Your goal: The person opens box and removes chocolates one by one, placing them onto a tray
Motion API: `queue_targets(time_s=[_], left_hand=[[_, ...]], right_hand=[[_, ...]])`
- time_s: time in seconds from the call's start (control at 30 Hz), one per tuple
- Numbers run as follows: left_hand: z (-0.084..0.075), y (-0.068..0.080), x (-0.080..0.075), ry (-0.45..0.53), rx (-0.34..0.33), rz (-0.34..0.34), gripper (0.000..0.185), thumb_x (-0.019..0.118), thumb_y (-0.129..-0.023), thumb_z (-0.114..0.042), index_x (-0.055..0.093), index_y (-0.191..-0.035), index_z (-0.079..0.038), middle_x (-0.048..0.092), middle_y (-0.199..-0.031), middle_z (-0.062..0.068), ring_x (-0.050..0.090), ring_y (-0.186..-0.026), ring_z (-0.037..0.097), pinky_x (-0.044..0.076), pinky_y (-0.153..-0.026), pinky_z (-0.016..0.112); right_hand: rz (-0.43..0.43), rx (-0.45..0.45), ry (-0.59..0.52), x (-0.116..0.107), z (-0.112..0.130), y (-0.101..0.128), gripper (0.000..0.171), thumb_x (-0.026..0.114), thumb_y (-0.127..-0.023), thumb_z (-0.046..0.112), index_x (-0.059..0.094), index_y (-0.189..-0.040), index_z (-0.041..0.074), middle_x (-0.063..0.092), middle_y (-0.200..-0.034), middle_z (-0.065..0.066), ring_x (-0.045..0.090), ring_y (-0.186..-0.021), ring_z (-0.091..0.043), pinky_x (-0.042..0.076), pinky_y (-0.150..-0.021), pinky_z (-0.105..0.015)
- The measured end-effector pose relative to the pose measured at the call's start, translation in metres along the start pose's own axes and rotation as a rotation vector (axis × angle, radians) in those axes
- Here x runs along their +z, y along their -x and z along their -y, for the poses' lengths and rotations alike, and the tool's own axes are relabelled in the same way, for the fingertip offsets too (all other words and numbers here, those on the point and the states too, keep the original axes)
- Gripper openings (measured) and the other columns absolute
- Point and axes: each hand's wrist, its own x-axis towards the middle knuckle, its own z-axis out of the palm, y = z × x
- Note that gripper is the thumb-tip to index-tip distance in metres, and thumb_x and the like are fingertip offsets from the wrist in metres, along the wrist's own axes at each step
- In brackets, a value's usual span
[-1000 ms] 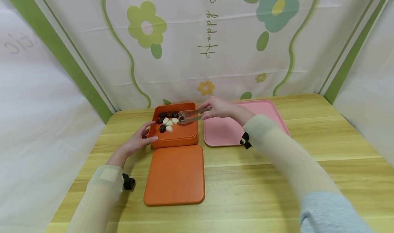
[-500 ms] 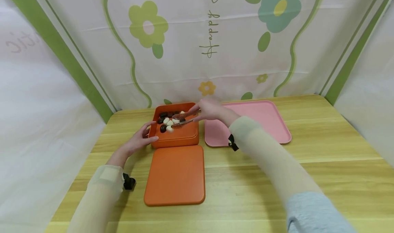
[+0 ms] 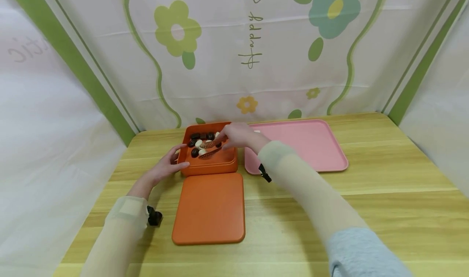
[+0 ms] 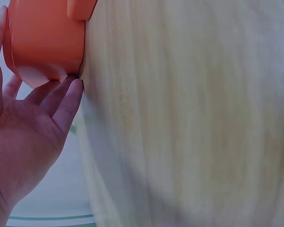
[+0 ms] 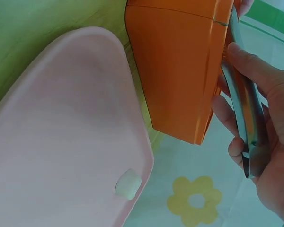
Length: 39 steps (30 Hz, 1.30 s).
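Head view: an open orange box (image 3: 207,161) stands on the wooden table (image 3: 366,212), towards the far side and left of centre, holding a cluster of dark and white pieces (image 3: 199,142) (their exact kind cannot be told) in its far left part. The right hand (image 3: 239,135) reaches over the box from the right and grips metal tongs (image 3: 209,149), whose two tips stand apart above the pieces with nothing visibly between them. The left hand (image 3: 166,165) rests against the box's left wall with its fingers relaxed and fairly straight. The orange lid (image 3: 209,208) lies flat on the table just near of the box. A pink tray (image 3: 311,147) lies just right of the box. A flower-printed curtain (image 3: 238,53) closes the far side. Left wrist view: the left hand (image 4: 19,142) shows an open palm, its fingertips (image 4: 75,90) touching the lower edge of the orange box (image 4: 42,38) where it meets the table (image 4: 189,118). Right wrist view: the fingers (image 5: 255,71) of the right hand (image 5: 270,142) curl round the handles of the tongs (image 5: 244,109) beside the box's wall (image 5: 180,71); one white piece (image 5: 128,184) lies on the pink tray (image 5: 61,123), close to its rim.
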Motion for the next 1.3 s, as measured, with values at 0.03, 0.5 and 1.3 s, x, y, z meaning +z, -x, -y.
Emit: queue_targets(time_s=[0.03,0.5,1.3], left_hand=[[0.0,0.0,0.0,0.001,-0.002,-0.002,0.076,0.065,-0.095,-0.026,0.019,-0.155,-0.016,0.024,-0.153,0.027,0.03,-0.137,0.042,0.028,-0.106,0.058],[-0.002,-0.001,0.003,0.003,0.001,-0.001,0.075,0.064,-0.096,-0.024,0.019,-0.155,-0.015,0.021,-0.155,0.026,0.028,-0.138,0.042,0.028,-0.106,0.058],[-0.001,0.001,0.0,0.005,0.006,-0.014,0.073,0.064,-0.096,-0.022,0.02,-0.155,-0.015,0.019,-0.156,0.026,0.022,-0.141,0.042,0.025,-0.108,0.058]], right_hand=[[0.003,-0.001,0.001,0.0,0.0,-0.001,0.035,0.073,-0.089,0.026,0.069,-0.124,0.027,0.066,-0.121,0.008,0.061,-0.104,-0.016,0.047,-0.08,-0.032],[0.013,0.036,0.114,-0.001,0.006,-0.013,0.034,0.074,-0.087,0.032,0.071,-0.121,0.026,0.067,-0.115,0.008,0.059,-0.106,-0.013,0.045,-0.092,-0.035],[0.005,0.008,0.091,0.004,0.006,-0.013,0.031,0.071,-0.09,0.032,0.071,-0.12,0.025,0.067,-0.117,0.007,0.059,-0.108,-0.014,0.045,-0.093,-0.032]])
